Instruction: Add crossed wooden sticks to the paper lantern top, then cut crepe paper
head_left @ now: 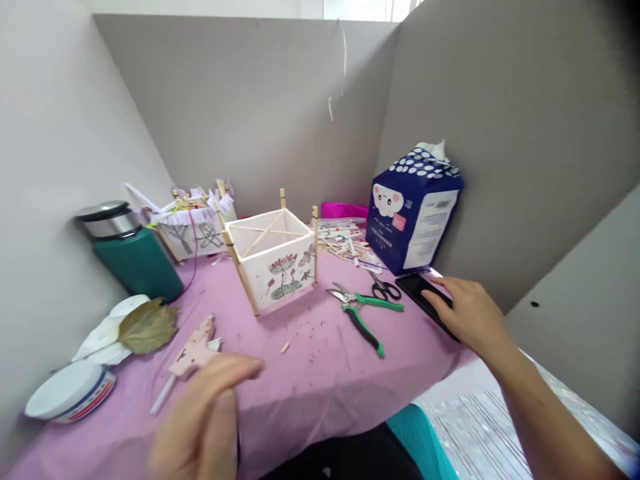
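Green-handled secateurs (355, 312) and scissors (384, 288) lie between the floral-panelled box (283, 270) and our right hand (467, 313), palm down at the desk's right edge, thumb and forefinger apart over a smartphone (415, 289). Our blurred left hand (203, 417) hovers by the front edge; we cannot tell its closure.

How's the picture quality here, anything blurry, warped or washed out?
Head view: motion blur smears the bare left hand, while the bare right hand on the flat black phone looks clearer. Head view: the white strip above the grey partition is washed out, the upper right corner darkens, and apparent wide-angle stretch leans the teal metal-collared bottle outward.
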A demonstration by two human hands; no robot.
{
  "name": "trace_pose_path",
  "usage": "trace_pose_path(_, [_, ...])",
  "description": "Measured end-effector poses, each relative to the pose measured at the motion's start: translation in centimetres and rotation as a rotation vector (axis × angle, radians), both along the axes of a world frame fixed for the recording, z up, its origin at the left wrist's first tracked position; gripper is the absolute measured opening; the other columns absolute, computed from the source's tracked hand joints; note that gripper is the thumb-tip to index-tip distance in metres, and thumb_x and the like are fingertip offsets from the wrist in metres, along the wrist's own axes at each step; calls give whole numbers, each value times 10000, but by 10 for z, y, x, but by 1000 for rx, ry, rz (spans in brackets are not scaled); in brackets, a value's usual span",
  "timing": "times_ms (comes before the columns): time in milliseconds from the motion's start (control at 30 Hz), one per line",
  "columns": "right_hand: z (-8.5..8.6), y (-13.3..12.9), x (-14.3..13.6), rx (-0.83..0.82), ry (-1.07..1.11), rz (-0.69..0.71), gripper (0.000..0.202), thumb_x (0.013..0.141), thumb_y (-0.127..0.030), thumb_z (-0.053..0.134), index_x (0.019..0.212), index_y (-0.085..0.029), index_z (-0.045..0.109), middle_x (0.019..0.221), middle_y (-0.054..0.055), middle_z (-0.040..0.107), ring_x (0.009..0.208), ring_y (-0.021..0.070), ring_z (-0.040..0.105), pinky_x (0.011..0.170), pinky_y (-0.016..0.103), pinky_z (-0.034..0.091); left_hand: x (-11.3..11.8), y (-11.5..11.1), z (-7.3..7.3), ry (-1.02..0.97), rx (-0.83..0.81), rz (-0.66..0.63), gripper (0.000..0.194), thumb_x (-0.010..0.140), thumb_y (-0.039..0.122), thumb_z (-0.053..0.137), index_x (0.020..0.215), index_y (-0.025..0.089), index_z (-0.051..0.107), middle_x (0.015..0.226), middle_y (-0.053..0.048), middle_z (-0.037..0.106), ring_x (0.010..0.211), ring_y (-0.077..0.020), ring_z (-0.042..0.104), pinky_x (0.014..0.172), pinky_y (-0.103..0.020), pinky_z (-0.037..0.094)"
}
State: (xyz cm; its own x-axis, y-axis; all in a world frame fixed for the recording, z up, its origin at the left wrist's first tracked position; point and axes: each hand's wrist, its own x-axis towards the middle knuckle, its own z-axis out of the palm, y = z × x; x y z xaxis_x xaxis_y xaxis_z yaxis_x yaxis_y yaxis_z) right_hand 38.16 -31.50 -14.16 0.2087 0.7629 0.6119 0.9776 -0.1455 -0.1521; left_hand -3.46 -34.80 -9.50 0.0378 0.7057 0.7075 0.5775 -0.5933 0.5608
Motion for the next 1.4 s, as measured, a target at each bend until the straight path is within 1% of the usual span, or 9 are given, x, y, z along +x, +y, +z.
trace_pose_path(67, [-11,-3,14,-228,-15,-124,514,855,-506,511,1188,-127,611,1138,159,646,1056,359,560,857,490,457,15,11,-21,96,9,-199,173,868,225,519,927,204,680,900,-31,713,830,-168,677,756,-256,564])
trace_pose_path(133, [-20,-2,22,-390,25,-150,634,814,-562,528,1277,-129,549,1226,162,609,1071,366,559,847,469,459,24,17,-41,163,10,-328,180,856,158,541,983,203,660,890,-29,705,807,-146,671,714,-220,555])
trace_pose_path(267, [-25,9,27,-472,107,-171,729,774,-613,522,1342,-157,484,1247,157,596,1090,371,554,840,457,452,28,24,-66,181,-27,-317,177,870,146,538,1001,199,646,890,-40,696,830,-150,666,728,-228,549])
trace_pose_path(467, [-24,22,31,-497,186,-263,811,697,-651,565,1308,-120,503,1164,191,619,1045,390,564,815,450,443,30,31,-81,183,-65,-316,158,884,164,534,986,201,650,894,-45,697,833,-150,666,742,-237,550])
trace_pose_path(800, [-15,20,25,-489,213,-217,648,705,-584,588,1157,-120,596,1029,166,662,944,337,597,773,403,459,31,32,-87,190,-92,-327,158,888,174,539,1001,207,644,919,-51,692,861,-157,657,765,-265,542])
trace_pose_path(933, [-18,15,22,-464,191,-228,752,721,-604,577,1276,-101,509,1100,188,642,1001,367,580,788,433,461,32,33,-87,202,-77,-327,154,887,179,539,996,202,644,908,-49,692,851,-155,660,763,-261,540])
trace_pose_path(1067, [-20,0,21,-317,206,-166,840,760,-600,565,1415,-118,354,1255,186,581,1133,370,518,865,454,449,32,33,-86,230,-58,-324,147,887,185,540,986,199,647,900,-52,694,841,-155,665,763,-258,543])
trace_pose_path(1233, [-16,-24,18,-134,223,-34,629,884,-442,466,1425,-152,330,1184,105,650,1158,311,504,952,460,404,31,34,-87,256,-22,-321,146,884,200,554,998,211,645,909,-45,696,857,-148,663,773,-244,543])
trace_pose_path(1400, [-14,-38,12,-119,172,-32,478,942,-298,335,1396,-154,366,1077,77,698,1081,282,559,933,453,398,31,35,-86,265,1,-323,142,884,206,552,988,213,649,899,-41,697,849,-144,662,763,-240,546])
